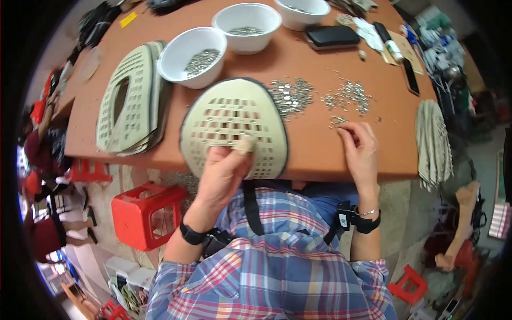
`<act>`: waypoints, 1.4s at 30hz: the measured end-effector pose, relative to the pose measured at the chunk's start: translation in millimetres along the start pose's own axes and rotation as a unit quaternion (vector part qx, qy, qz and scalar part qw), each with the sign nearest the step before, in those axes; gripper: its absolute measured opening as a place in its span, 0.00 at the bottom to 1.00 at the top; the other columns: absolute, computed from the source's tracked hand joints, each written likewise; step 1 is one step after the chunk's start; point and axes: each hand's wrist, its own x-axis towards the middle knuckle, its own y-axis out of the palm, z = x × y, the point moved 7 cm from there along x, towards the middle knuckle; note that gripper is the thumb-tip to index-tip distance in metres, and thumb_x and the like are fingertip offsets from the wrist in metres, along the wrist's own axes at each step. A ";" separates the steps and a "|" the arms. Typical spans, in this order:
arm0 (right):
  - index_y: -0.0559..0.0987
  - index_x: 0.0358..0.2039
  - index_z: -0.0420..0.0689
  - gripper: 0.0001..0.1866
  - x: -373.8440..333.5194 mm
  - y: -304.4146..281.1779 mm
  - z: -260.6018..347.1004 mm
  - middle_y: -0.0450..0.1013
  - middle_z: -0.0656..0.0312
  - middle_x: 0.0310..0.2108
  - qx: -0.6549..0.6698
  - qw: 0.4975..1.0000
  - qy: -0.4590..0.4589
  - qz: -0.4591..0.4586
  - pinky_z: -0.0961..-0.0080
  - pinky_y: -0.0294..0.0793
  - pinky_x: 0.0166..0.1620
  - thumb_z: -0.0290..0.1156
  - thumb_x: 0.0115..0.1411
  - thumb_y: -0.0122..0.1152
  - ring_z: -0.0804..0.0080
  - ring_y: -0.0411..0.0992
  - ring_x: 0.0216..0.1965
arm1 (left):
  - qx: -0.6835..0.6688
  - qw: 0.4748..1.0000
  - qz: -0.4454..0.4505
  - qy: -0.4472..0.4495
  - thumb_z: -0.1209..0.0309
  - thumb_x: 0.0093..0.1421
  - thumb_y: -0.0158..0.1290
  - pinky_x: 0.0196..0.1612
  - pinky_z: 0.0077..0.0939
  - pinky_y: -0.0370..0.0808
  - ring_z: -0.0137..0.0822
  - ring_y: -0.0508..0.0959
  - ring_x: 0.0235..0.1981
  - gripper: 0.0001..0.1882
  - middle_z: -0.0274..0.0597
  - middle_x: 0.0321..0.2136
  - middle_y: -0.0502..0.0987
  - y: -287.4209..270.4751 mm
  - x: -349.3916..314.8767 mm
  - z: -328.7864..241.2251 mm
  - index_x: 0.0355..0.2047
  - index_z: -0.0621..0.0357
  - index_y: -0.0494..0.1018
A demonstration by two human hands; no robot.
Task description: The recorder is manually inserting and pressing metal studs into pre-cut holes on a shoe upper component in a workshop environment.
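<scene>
My left hand (224,170) grips a cream perforated panel (213,114) by its lower part and holds it tilted up over the table's front edge. The panel is rounded, dark along its rim, with rows of small rectangular holes and some shiny bits among them. A pale wrap covers the thumb tip, which lies on the panel's face. To the right, my right hand (362,152) is at the table top, thumb and forefinger pinched beside a few small metal pieces (337,120). Whatever is between those fingertips is too small to make out.
Larger heaps of metal pieces (292,96) lie behind the panel. White bowls (168,61) with similar pieces stand at the back. Stacked cream panels (109,128) are at left, a folded cream bundle (429,138) at the right edge. A black case (332,37) sits far right; a red stool (128,221) stands below.
</scene>
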 end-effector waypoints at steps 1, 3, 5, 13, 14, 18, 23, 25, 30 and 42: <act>0.76 0.28 0.39 0.03 1.5 -0.8 -0.6 0.70 0.56 0.27 -0.017 1.000 0.000 -0.010 0.73 0.68 0.31 0.24 0.53 0.57 0.62 0.70 0.27 | 0.000 1.000 0.009 -0.009 0.73 0.58 0.51 0.35 0.16 0.66 0.22 0.71 0.37 0.17 0.34 0.42 0.72 11.4 -1.4 -2.1 0.49 0.59 0.65; 0.75 0.29 0.39 0.04 0.8 0.1 -0.1 0.69 0.56 0.27 -0.014 1.000 0.024 0.004 0.73 0.68 0.32 0.25 0.54 0.56 0.62 0.70 0.28 | 0.028 0.999 0.037 -0.017 0.77 0.54 0.52 0.42 0.21 0.68 0.27 0.72 0.39 0.19 0.39 0.41 0.72 17.3 -5.0 -7.7 0.47 0.64 0.65; 0.74 0.29 0.39 0.04 1.5 2.2 -3.1 0.69 0.56 0.27 -0.014 1.000 0.020 0.015 0.73 0.68 0.32 0.26 0.55 0.55 0.62 0.69 0.28 | 0.045 0.998 0.051 0.012 0.82 0.51 0.51 0.48 0.27 0.67 0.32 0.71 0.44 0.22 0.43 0.42 0.71 22.1 -8.7 -13.6 0.48 0.68 0.63; 0.72 0.35 0.39 0.05 -9.5 -9.4 21.1 0.68 0.66 0.25 0.236 0.966 0.106 0.020 0.83 0.68 0.31 0.27 0.61 0.51 0.82 0.67 0.26 | 0.088 0.993 0.056 0.055 0.80 0.54 0.51 0.48 0.27 0.68 0.31 0.72 0.43 0.20 0.42 0.41 0.72 18.0 -13.2 -12.5 0.47 0.68 0.64; 0.73 0.36 0.40 0.06 -13.9 -6.2 36.2 0.69 0.67 0.25 0.323 0.938 0.123 0.039 0.86 0.68 0.31 0.27 0.61 0.51 0.84 0.67 0.26 | 0.089 0.993 0.055 0.056 0.80 0.54 0.51 0.48 0.27 0.68 0.31 0.72 0.43 0.20 0.42 0.41 0.72 17.0 -14.6 -12.3 0.47 0.68 0.64; 0.74 0.39 0.38 0.08 -38.5 25.9 84.6 0.72 0.65 0.30 0.440 0.869 0.151 0.170 0.86 0.73 0.36 0.24 0.59 0.54 0.82 0.71 0.32 | 0.127 0.989 0.062 0.040 0.80 0.54 0.51 0.49 0.27 0.68 0.32 0.71 0.45 0.21 0.44 0.44 0.71 20.3 -18.8 -9.2 0.49 0.68 0.63; 0.74 0.38 0.36 0.08 -38.3 43.3 95.8 0.72 0.64 0.33 0.430 0.873 0.116 0.198 0.86 0.73 0.38 0.21 0.57 0.55 0.82 0.71 0.34 | 0.140 0.987 0.067 0.035 0.81 0.54 0.49 0.47 0.24 0.70 0.31 0.71 0.45 0.20 0.43 0.43 0.71 28.5 -20.6 -9.1 0.48 0.68 0.63; 0.74 0.38 0.36 0.08 -37.5 46.7 96.9 0.72 0.64 0.34 0.421 0.879 0.104 0.198 0.87 0.72 0.38 0.21 0.57 0.55 0.82 0.71 0.34 | 0.123 0.989 0.073 0.039 0.81 0.53 0.48 0.48 0.25 0.69 0.31 0.71 0.45 0.20 0.44 0.44 0.71 29.3 -21.6 -8.5 0.49 0.68 0.62; 0.73 0.35 0.37 0.06 -38.9 47.8 86.9 0.72 0.66 0.31 0.470 0.859 0.128 0.156 0.87 0.70 0.37 0.22 0.56 0.56 0.84 0.70 0.32 | 0.060 0.992 0.113 0.003 0.78 0.54 0.46 0.49 0.28 0.68 0.32 0.72 0.45 0.21 0.45 0.45 0.71 38.2 -22.6 -6.3 0.49 0.71 0.62; 0.74 0.36 0.36 0.07 -38.5 44.1 84.1 0.72 0.67 0.28 0.464 0.859 0.158 0.145 0.88 0.70 0.37 0.22 0.56 0.58 0.85 0.70 0.31 | 0.069 0.994 0.086 -0.012 0.79 0.54 0.45 0.53 0.33 0.66 0.37 0.70 0.49 0.21 0.47 0.48 0.69 35.9 -23.4 -0.9 0.50 0.68 0.61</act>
